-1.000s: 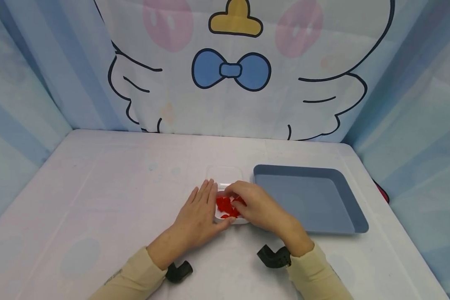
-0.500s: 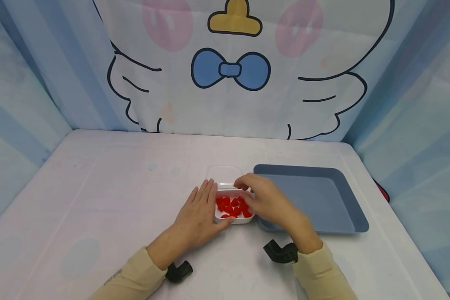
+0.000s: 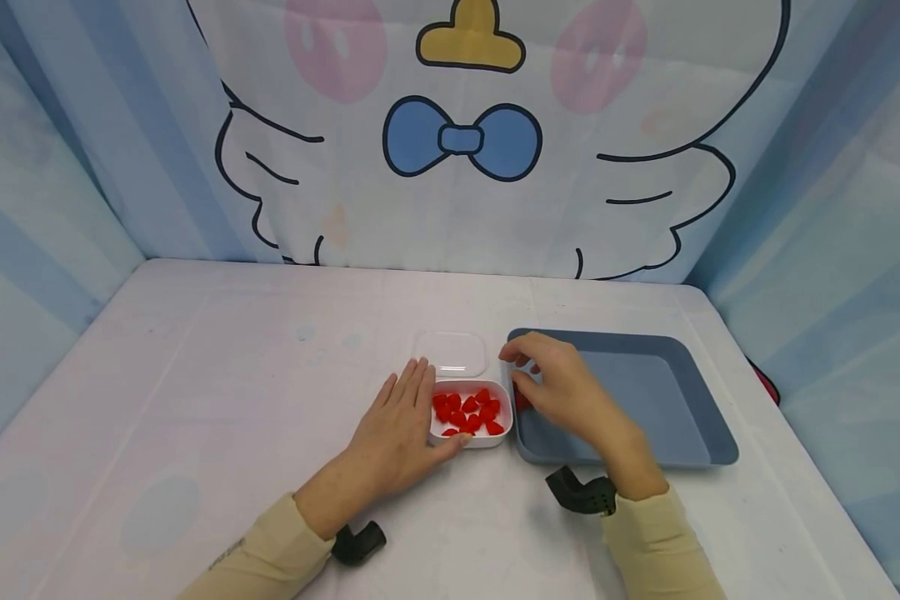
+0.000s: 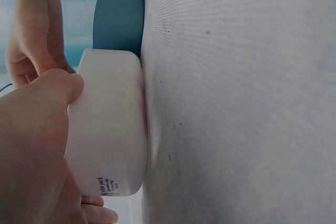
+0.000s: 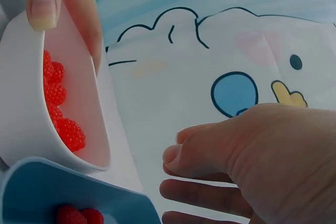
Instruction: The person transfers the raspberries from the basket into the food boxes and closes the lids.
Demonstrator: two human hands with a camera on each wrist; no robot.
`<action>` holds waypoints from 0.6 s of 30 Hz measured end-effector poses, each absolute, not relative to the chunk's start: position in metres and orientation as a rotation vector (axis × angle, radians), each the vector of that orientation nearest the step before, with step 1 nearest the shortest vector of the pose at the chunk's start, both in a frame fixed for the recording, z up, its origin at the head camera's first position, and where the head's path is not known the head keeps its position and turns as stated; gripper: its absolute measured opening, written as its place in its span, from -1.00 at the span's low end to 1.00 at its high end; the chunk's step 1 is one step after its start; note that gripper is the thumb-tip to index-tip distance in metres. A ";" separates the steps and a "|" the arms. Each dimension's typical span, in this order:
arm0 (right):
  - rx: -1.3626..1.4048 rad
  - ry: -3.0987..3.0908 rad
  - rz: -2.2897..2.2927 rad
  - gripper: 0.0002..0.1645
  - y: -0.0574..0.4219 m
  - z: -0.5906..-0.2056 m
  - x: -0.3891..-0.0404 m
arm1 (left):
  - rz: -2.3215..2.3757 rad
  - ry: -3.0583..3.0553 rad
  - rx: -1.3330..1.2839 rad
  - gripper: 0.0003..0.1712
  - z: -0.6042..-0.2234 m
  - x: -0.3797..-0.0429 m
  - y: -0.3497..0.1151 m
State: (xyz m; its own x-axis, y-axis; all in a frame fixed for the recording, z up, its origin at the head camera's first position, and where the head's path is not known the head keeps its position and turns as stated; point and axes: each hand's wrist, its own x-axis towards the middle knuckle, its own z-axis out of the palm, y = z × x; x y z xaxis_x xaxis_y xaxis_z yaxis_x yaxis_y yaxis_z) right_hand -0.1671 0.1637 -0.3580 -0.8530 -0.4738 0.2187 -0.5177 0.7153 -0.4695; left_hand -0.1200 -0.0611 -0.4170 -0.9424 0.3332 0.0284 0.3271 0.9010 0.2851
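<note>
A small white box (image 3: 487, 443) holds several red raspberries (image 3: 468, 406). My left hand (image 3: 397, 429) lies against the box's left side with straight fingers, its thumb resting on the front rim. The left wrist view has that thumb (image 4: 73, 85) on the box's edge. Over the left end of the blue-grey tray (image 3: 630, 400) hovers my right hand (image 3: 570, 392), thumb and fingers loosely bent, nothing visible between them. Below it, partly hidden in the head view, red raspberries (image 5: 79, 216) lie in the tray.
A clear plastic lid (image 3: 450, 352) lies flat behind the box. The tray stands close to the box's right side. A printed cloth (image 3: 450, 217) hangs behind the white table (image 3: 195, 375), with blue striped curtains (image 3: 847, 250) at the sides.
My right hand has moved from inside the box to the right, over the tray's left end, uncovering the raspberries in the box. The left hand and the box stay put.
</note>
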 end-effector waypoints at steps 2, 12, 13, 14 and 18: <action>0.789 -2.843 0.810 -0.69 0.165 -0.357 -0.168 | 0.454 3.039 0.524 0.16 -0.417 -0.120 -0.061; 0.715 -2.884 0.782 -0.71 0.174 -0.358 -0.171 | 0.468 3.033 0.518 0.16 -0.417 -0.120 -0.061; 0.700 -2.896 0.774 -0.72 0.175 -0.358 -0.171 | 0.469 3.033 0.518 0.16 -0.417 -0.120 -0.061; 0.688 -2.905 0.766 -0.72 0.176 -0.358 -0.171 | 0.467 3.031 0.516 0.17 -0.418 -0.120 -0.061; 0.638 -2.953 0.735 -0.72 0.177 -0.358 -0.171 | 0.469 3.032 0.512 0.17 -0.418 -0.121 -0.061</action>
State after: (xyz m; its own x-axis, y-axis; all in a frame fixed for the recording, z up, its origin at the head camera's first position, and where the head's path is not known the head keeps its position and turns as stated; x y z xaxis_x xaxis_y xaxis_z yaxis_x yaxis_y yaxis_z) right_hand -0.1714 0.1771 -0.3580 -0.9152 -0.3822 0.1277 -0.3975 0.8040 -0.4422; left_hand -0.1207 -0.0605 -0.4183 -0.9453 0.3255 0.0197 0.3163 0.9004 0.2989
